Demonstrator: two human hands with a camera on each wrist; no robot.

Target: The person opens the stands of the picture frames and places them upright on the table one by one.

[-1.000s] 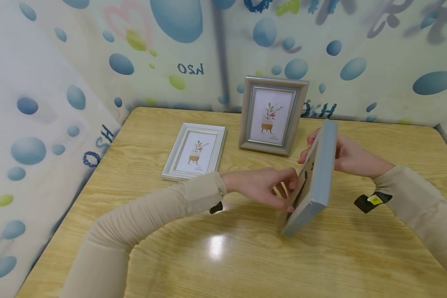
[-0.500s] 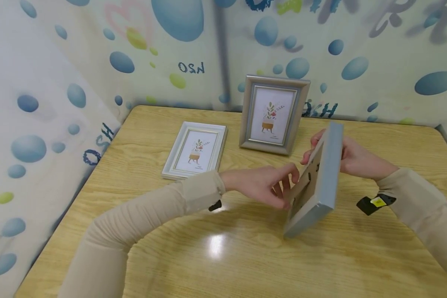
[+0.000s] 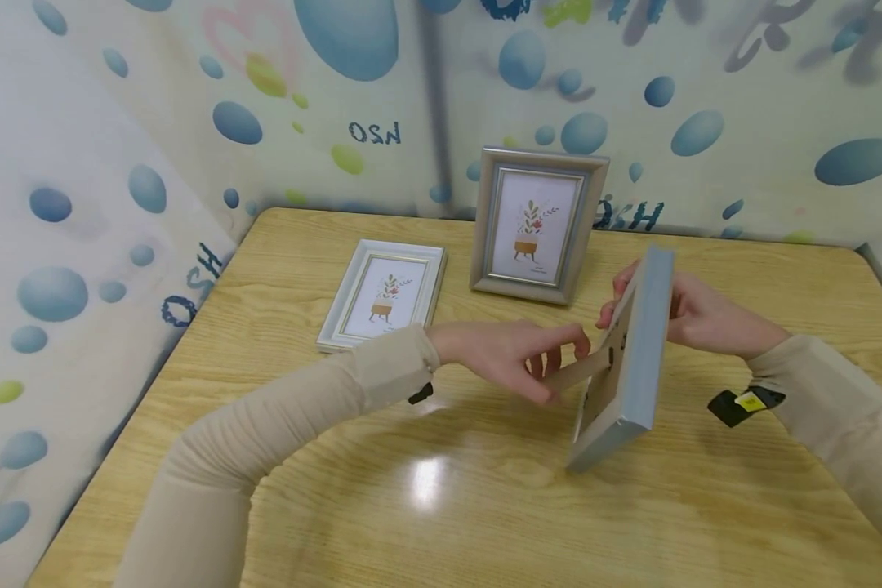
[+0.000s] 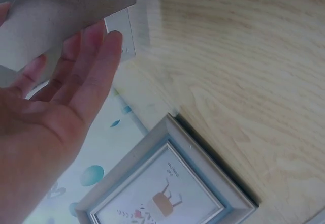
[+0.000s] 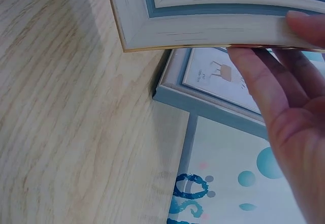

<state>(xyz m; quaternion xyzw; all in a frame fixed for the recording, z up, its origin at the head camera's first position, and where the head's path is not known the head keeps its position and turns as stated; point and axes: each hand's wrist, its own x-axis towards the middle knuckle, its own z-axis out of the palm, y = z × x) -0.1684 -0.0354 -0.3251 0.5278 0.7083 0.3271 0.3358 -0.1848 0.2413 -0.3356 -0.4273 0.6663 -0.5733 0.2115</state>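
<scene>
In the head view my right hand grips a grey-blue picture frame by its far edge, tilted above the table with its back towards the left. My left hand pinches the flat easel stand, which sticks out from the frame's back. In the left wrist view several fingers lie along the underside of the stand; the thumb is mostly out of view. The right wrist view shows the frame's pale front border, with the thumb on the front and fingertips under its edge.
A beige-grey picture frame with a potted-plant print stands upright at the table's back. Left of it a white picture frame lies face up. The wooden table meets a patterned wall covering behind.
The stand has swung out from the frame's back, with my left hand moving slightly left. The held frame has shifted a little right. The other two frames stay put.
</scene>
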